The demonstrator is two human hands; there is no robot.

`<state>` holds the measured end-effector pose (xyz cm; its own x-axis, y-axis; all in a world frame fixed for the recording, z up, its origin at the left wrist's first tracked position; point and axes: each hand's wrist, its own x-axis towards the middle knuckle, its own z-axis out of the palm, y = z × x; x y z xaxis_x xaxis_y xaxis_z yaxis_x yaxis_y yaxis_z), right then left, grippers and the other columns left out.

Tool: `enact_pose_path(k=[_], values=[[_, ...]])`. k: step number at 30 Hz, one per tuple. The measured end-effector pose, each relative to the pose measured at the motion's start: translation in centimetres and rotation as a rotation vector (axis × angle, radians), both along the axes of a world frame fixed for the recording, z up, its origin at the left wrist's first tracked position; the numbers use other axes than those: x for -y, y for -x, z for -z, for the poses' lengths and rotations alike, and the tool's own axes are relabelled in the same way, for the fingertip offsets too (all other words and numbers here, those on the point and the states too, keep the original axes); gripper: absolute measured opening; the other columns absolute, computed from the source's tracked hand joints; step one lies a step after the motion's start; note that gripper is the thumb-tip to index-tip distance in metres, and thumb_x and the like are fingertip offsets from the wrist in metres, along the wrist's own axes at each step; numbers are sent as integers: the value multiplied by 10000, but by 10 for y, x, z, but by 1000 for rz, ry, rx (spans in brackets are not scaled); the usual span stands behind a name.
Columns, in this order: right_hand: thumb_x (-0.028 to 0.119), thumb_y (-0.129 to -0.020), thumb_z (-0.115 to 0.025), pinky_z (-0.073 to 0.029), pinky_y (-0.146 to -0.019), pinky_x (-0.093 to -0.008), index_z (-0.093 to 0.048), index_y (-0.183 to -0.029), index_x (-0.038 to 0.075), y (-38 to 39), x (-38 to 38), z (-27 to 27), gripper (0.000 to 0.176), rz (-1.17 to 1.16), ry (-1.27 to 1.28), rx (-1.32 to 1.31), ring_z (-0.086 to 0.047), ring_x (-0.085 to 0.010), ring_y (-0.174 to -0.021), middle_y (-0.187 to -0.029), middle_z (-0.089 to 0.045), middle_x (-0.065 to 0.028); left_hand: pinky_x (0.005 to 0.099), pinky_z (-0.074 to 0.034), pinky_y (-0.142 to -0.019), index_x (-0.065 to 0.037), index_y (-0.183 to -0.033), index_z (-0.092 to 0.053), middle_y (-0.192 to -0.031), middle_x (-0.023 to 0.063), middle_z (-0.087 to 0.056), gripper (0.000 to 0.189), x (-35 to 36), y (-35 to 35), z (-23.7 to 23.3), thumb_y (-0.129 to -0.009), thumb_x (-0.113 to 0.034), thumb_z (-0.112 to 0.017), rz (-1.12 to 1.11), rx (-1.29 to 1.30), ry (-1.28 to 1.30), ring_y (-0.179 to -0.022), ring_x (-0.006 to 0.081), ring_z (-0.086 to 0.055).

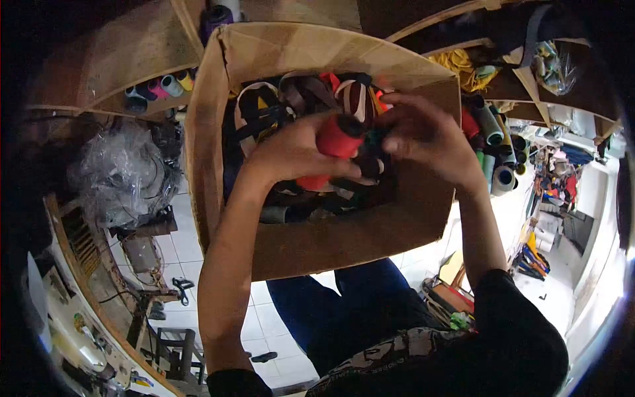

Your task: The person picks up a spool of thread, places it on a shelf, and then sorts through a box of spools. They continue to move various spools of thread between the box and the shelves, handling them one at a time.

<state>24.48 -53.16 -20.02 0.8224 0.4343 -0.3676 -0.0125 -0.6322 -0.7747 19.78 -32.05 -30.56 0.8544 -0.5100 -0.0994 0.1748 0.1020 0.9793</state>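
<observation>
My left hand (291, 147) is closed around a red thread spool (338, 139) over the cardboard box (337, 248). A dark core shows at the spool's upper end, and more red shows under my fingers. To the right, my right hand (430, 139) reaches into the box with thumb and fingers apart, slightly blurred. Below and between the hands lies a jumble of dark items. Among them are a roll of pale-edged strap (254, 109), a brown roll (307, 92) and a grey-green spool (274, 214).
Wooden shelves surround the box, with small thread spools (172, 86) at left and larger thread cones (489, 126) at right. Yellow cloth (466, 69) sits at upper right. A plastic-wrapped bundle (126, 175) is at left, above a sewing machine (83, 344). Scissors (182, 290) lie on the tiled floor.
</observation>
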Motion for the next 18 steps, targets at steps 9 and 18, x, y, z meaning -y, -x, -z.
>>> enact_pose_path(k=[9,18], values=[[276,-740,-703,-509,-749,-424,-596,-1043,13,27,73,202,416,-103,540,428,-637,-344,-895,-932,-642,-205,280,-459,-695,-39,-993,-564,-823,29,-598,360,-27,-8,6,-745,-245,-724,-480,-188,-9,-744,125,-572],[190,-733,-705,-478,-848,-385,-538,-1098,-33,-2,8,49,459,-18,618,42,-613,-310,-976,-1021,-627,-184,286,-439,-779,-21,-1022,-574,-947,55,-609,435,-26,-10,0,-702,-255,-751,-569,-70,7,-850,135,-559]])
